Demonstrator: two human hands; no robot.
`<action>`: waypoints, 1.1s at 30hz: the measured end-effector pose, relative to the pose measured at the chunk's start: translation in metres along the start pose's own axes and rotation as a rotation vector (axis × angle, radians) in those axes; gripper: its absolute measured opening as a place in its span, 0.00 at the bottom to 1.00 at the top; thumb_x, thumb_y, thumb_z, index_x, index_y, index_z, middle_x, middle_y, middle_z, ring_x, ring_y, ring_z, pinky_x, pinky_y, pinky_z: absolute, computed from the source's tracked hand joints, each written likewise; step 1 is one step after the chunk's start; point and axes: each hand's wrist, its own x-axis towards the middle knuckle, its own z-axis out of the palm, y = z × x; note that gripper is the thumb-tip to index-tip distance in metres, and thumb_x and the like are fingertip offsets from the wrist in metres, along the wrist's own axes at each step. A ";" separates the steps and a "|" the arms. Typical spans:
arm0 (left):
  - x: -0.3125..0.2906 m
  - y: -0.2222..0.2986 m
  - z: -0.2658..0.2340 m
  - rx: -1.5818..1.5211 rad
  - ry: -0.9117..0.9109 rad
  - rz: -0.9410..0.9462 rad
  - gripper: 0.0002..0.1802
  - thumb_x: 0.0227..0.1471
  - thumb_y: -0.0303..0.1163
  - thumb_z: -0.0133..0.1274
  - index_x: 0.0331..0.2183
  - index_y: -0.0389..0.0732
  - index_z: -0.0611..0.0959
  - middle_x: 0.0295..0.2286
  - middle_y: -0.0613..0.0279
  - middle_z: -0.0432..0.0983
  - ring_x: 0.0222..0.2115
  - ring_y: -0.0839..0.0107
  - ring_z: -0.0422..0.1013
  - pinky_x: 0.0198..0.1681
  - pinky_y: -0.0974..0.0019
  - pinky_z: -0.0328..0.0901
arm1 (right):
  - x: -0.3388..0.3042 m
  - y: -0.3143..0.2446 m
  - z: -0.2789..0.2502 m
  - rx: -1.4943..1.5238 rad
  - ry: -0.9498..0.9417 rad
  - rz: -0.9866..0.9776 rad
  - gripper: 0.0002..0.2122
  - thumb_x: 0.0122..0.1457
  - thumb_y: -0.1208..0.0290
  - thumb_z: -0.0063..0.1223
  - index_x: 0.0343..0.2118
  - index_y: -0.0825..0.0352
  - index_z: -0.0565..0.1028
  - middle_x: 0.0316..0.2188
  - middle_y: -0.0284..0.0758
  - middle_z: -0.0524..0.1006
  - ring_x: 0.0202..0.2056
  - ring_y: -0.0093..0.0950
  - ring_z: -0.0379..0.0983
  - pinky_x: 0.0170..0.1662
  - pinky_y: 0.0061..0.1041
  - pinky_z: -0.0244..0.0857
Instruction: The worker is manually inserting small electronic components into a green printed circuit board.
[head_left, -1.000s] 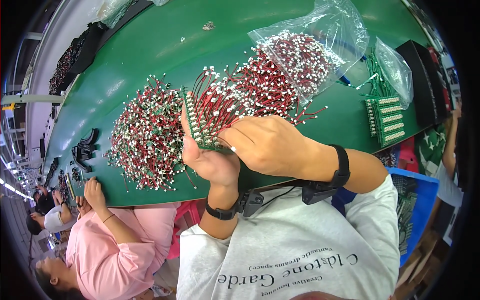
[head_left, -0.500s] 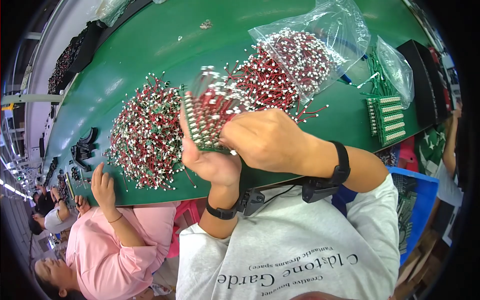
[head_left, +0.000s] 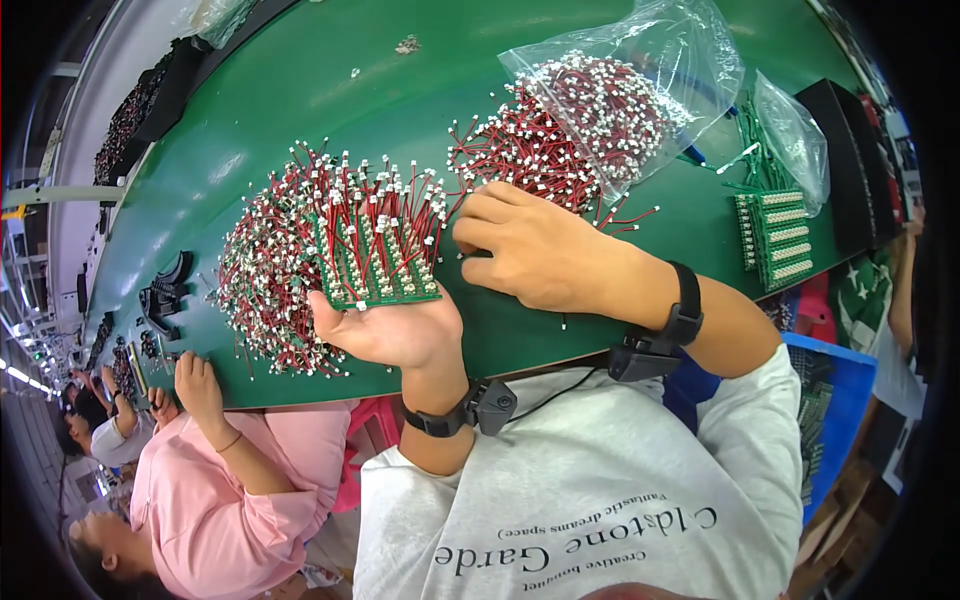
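A green circuit board panel (head_left: 385, 285) lies across my left hand (head_left: 405, 335), the thumb along its near edge. Rows of red wires with white connectors (head_left: 385, 195) stand up from the panel's white sockets. My right hand (head_left: 545, 250) is just right of the panel, fingers loosely bent and the thumb apart from them, with nothing visible between. Beyond it spreads a heap of loose red wires with white plugs (head_left: 530, 150), partly under a clear plastic bag (head_left: 690, 60). Behind and left of the panel sits a larger pile of wired boards (head_left: 270, 270), partly hidden by it.
Stacked green board panels (head_left: 780, 240) stand at the right, beside a black box (head_left: 850, 165). A blue bin (head_left: 835, 420) holds more boards below the table edge. At my left a co-worker in pink (head_left: 230, 470) rests a hand near black parts (head_left: 165, 300).
My left hand has turned the panel and lowered it leftward, so its wired face shows. The right hand has moved off the panel's wires. The co-worker's hand has lowered slightly.
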 end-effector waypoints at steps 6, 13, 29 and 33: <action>0.001 0.000 -0.006 0.075 0.088 -0.052 0.37 0.55 0.57 0.37 0.52 0.35 0.73 0.45 0.45 0.74 0.45 0.51 0.71 0.50 0.49 0.64 | 0.007 0.002 -0.014 0.571 0.146 0.176 0.09 0.51 0.79 0.56 0.36 0.68 0.72 0.29 0.38 0.71 0.34 0.38 0.71 0.37 0.33 0.66; -0.005 -0.001 0.009 0.065 0.132 -0.089 0.37 0.55 0.57 0.36 0.51 0.34 0.74 0.45 0.48 0.75 0.44 0.55 0.72 0.50 0.52 0.65 | 0.008 -0.013 -0.011 0.641 0.246 0.190 0.06 0.53 0.78 0.57 0.33 0.69 0.73 0.28 0.38 0.72 0.30 0.39 0.73 0.33 0.34 0.68; -0.010 -0.011 0.001 0.157 -0.091 -0.026 0.33 0.56 0.52 0.35 0.49 0.34 0.75 0.43 0.50 0.76 0.42 0.57 0.74 0.51 0.53 0.65 | 0.011 -0.021 -0.005 0.553 0.322 0.227 0.05 0.49 0.79 0.57 0.30 0.70 0.75 0.25 0.38 0.72 0.26 0.37 0.72 0.28 0.33 0.68; -0.014 -0.012 0.014 0.337 -0.022 -0.031 0.38 0.54 0.53 0.35 0.57 0.36 0.63 0.44 0.53 0.72 0.41 0.62 0.71 0.45 0.57 0.66 | 0.008 -0.022 -0.003 0.495 0.318 0.215 0.05 0.49 0.79 0.57 0.29 0.70 0.74 0.25 0.38 0.73 0.25 0.37 0.73 0.27 0.32 0.68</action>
